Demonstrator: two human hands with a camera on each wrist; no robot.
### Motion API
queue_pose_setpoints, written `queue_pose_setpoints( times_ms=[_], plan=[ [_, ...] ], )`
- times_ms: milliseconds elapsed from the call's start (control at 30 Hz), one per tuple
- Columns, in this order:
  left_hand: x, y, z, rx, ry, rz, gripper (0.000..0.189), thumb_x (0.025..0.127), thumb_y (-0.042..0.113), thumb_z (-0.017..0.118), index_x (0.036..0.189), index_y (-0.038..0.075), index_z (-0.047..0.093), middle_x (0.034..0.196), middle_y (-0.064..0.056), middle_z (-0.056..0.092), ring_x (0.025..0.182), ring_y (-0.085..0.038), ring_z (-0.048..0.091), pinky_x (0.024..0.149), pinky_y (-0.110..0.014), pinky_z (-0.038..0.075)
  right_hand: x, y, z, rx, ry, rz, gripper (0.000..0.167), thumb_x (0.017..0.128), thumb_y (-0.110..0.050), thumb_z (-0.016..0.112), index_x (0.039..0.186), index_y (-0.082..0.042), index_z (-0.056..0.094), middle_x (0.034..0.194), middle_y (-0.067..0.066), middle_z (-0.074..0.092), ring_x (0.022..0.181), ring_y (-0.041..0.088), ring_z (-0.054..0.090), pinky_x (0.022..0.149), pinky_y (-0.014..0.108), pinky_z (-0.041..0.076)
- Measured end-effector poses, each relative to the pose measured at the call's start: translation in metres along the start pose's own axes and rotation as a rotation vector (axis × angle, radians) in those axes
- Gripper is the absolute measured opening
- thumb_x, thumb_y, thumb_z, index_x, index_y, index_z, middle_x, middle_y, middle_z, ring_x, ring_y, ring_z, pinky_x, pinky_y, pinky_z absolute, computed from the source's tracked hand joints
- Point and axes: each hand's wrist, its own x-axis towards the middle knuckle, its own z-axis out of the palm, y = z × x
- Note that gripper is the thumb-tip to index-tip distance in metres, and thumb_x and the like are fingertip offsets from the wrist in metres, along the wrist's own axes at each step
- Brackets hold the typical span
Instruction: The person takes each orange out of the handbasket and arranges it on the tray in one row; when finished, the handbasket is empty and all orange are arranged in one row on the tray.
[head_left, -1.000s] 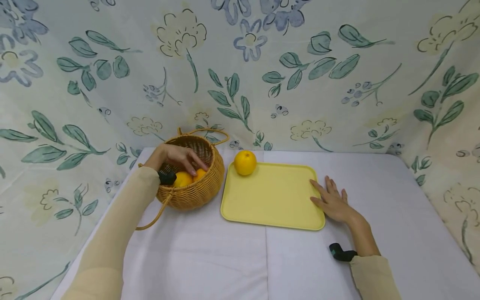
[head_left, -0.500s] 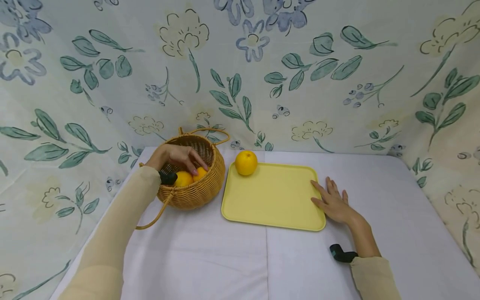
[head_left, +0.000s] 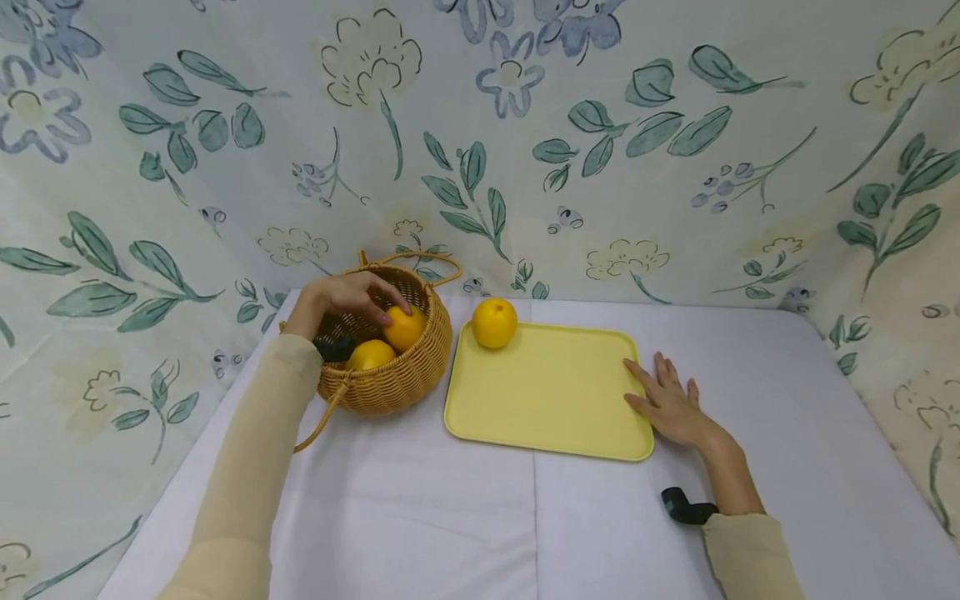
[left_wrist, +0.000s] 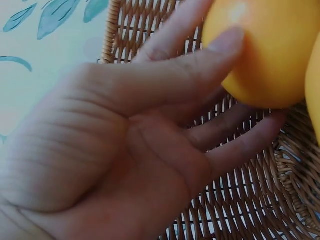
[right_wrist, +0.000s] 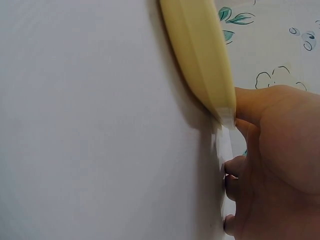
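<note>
Inside the wicker basket [head_left: 397, 390], my left hand [head_left: 352, 296] grips an orange [head_left: 406, 328] between thumb and fingers. The left wrist view shows the thumb on the near side of that orange [left_wrist: 270, 55] and other fingers curled beneath it. Another orange [head_left: 371, 355] lies in the basket close by. A third orange [head_left: 494, 323] sits at the far left corner of the yellow tray [head_left: 547, 392]. My right hand [head_left: 675, 408] rests with spread fingers at the tray's right edge, thumb and a finger touching its rim [right_wrist: 205, 60].
The basket's handles [head_left: 324, 421] flop outward, one to the front and one to the back. A white cloth [head_left: 420, 517] covers the table. A floral curtain [head_left: 465, 125] hangs behind and at the sides.
My left hand has lifted the orange slightly up from the basket's front wall, so more of it shows. The right hand and the tray stay in place.
</note>
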Motion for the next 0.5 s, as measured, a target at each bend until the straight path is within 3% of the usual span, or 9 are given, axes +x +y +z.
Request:
queue_pose_setpoints(
  times_ms=[100, 300, 500],
  plan=[
    [0.0000, 0.0001, -0.0006, 0.008, -0.008, 0.017, 0.038, 0.095, 0.011, 0.073, 0.133, 0.009, 0.069, 0.144, -0.011, 0.059, 0.116, -0.025, 0.059, 0.098, -0.033, 0.056, 0.0000, 0.0001, 0.0002, 0.006, -0.001, -0.001, 0.074, 0.107, -0.046, 0.049, 0.164, -0.007, 0.022, 0.165, 0.039, -0.014, 0.153, 0.058, -0.015, 0.113, 0.080, -0.017],
    [0.0030, 0.0013, 0.0016, 0.035, -0.081, 0.061, 0.050, 0.093, 0.011, 0.074, 0.141, 0.016, 0.065, 0.154, -0.006, 0.054, 0.138, -0.025, 0.049, 0.118, -0.043, 0.042, -0.0002, -0.0004, 0.0004, 0.005, -0.002, -0.001, 0.073, 0.107, -0.046, 0.049, 0.164, -0.008, 0.022, 0.165, 0.039, -0.014, 0.153, 0.058, -0.015, 0.113, 0.080, -0.017],
    [0.0034, 0.0015, 0.0028, 0.040, -0.050, 0.026, 0.038, 0.095, 0.012, 0.073, 0.132, 0.012, 0.069, 0.148, -0.009, 0.057, 0.136, -0.028, 0.048, 0.120, -0.049, 0.039, -0.0001, -0.0011, 0.0003, 0.003, -0.001, 0.004, 0.073, 0.107, -0.046, 0.049, 0.164, -0.007, 0.023, 0.165, 0.038, -0.014, 0.153, 0.058, -0.015, 0.113, 0.080, -0.018]
  ],
)
